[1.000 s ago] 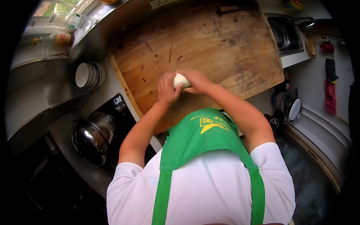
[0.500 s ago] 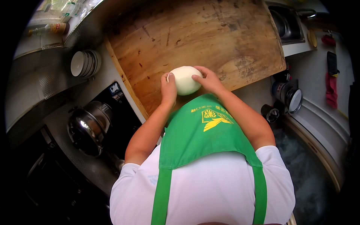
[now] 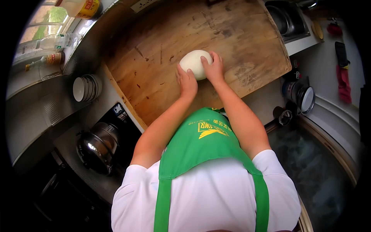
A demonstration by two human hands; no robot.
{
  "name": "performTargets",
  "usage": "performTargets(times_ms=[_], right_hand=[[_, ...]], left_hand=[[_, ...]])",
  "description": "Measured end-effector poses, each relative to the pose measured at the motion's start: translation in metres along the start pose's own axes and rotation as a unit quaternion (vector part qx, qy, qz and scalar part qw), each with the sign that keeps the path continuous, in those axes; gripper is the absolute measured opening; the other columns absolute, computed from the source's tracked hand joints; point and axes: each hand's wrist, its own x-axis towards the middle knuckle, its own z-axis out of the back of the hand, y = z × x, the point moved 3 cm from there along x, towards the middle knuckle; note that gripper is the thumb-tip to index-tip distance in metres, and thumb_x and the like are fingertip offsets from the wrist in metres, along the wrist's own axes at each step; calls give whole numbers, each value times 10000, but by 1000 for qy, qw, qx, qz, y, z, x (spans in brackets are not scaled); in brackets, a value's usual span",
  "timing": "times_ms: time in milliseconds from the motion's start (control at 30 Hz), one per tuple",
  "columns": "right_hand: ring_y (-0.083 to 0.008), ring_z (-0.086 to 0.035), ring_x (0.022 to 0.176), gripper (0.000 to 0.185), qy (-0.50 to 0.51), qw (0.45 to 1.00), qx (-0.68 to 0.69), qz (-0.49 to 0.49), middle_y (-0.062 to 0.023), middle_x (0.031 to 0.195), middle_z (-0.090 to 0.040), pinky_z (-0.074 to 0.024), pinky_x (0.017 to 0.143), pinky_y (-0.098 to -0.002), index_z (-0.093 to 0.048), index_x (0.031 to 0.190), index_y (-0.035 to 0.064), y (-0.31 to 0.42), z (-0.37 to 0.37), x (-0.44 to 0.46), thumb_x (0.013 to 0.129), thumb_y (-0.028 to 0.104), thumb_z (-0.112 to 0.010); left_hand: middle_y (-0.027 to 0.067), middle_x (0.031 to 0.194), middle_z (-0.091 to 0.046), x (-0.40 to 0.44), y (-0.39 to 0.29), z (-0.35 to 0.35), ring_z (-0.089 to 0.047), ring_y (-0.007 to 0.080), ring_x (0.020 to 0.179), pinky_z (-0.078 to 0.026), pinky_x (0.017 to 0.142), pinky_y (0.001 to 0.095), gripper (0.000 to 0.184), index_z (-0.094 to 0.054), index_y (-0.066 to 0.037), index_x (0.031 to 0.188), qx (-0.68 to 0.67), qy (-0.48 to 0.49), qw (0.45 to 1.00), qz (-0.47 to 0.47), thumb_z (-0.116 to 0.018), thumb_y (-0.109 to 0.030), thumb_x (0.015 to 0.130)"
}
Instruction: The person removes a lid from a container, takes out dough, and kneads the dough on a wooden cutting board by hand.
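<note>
A smooth, pale ball of dough sits over the wooden board, rounded and slightly oval. My left hand cups its near left side, with the thumb up against it. On the right side my right hand curves round it, thumb laid on top and fingers along the far edge. Both palms touch the dough, and its underside is hidden.
A steel pot stands on the dark stove at left, below a stack of bowls. Bottles line the windowsill. A sink lies beyond the board's right end, and a red cloth hangs at far right.
Both hands and the dough have moved away from my body, farther onto the board. My arms reach out more, and the camera view has shifted.
</note>
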Motion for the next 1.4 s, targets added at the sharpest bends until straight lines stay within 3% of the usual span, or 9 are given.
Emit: performTargets(times_ms=[200, 333, 500, 700, 767, 800, 900, 1000, 1400], right_hand=[[-415, -568, 1301, 791, 50, 999, 2, -13, -268, 1409, -590, -469, 1084, -456, -523, 1456, -23, -4, 9, -6, 864, 421, -801], [-407, -611, 1266, 767, 128, 987, 81, -60, -286, 1364, -629, -482, 1074, -446, -555, 1434, -34, -18, 20, 3, 854, 399, -812], [-393, -609, 1283, 734, 140, 968, 178, -107, -282, 1357, -633, -480, 1076, -434, -552, 1438, -35, -20, 21, -5, 875, 366, -798], [-403, -511, 1389, 748, 168, 985, -30, -9, -263, 1408, -590, -405, 1160, -465, -527, 1456, -28, 13, 35, 21, 919, 450, -734], [-391, -428, 1455, 789, 64, 927, -130, 346, -242, 1485, -531, -308, 1225, -504, -523, 1457, -20, 64, 48, 10, 908, 519, -702], [-391, -428, 1455, 789, 75, 927, -130, 345, -242, 1485, -531, -308, 1225, -504, -523, 1457, -20, 70, 50, 10, 908, 519, -702], [-390, -383, 1482, 833, 181, 838, -179, 483, -213, 1539, -485, -236, 1254, -533, -520, 1450, -25, 69, 32, 14, 884, 571, -654], [-400, -406, 1454, 805, 248, 818, -201, 478, -207, 1528, -497, -252, 1237, -543, -540, 1436, -18, 50, 20, 17, 882, 558, -637], [-368, -421, 1437, 792, 281, 826, -155, 463, -161, 1534, -495, -270, 1219, -548, -567, 1446, 61, 32, 10, 34, 744, 416, -665]], left_hand=[[333, 1607, -284, 25, -22, 10, -315, 494, 1474, -268, 1214, 542, 599, -441, -36, 1533, 106, -17, 974, -201, -530, -348, 1029], [319, 1611, -278, 9, -14, -26, -322, 505, 1465, -283, 1201, 568, 645, -460, -33, 1519, 79, -125, 976, -157, -538, -440, 1025], [305, 1618, -268, 15, -1, -31, -322, 499, 1464, -296, 1185, 586, 694, -379, -114, 1582, 120, -115, 957, -238, -528, -505, 1028], [283, 1644, -246, 34, -21, -15, -274, 489, 1503, -271, 1198, 599, 713, -350, -167, 1608, 260, -54, 944, -196, -545, -507, 1013], [244, 1663, -265, 39, -40, -8, -251, 478, 1523, -225, 1230, 606, 663, -431, -176, 1560, 398, 6, 825, -402, -599, -431, 971], [244, 1663, -265, 38, -50, -9, -251, 478, 1523, -225, 1230, 606, 663, -431, -176, 1560, 398, 8, 829, -393, -599, -431, 971], [210, 1671, -291, 42, -70, -32, -235, 448, 1546, -198, 1254, 582, 654, -461, -164, 1540, 393, 240, 752, -472, -574, -444, 960], [205, 1674, -287, 46, -60, -45, -231, 444, 1548, -194, 1256, 578, 656, -457, -165, 1544, 336, 236, 784, -465, -565, -445, 961], [186, 1685, -271, 64, -37, -67, -213, 427, 1559, -174, 1266, 562, 664, -440, -168, 1558, 300, 252, 815, -426, -529, -450, 964]])
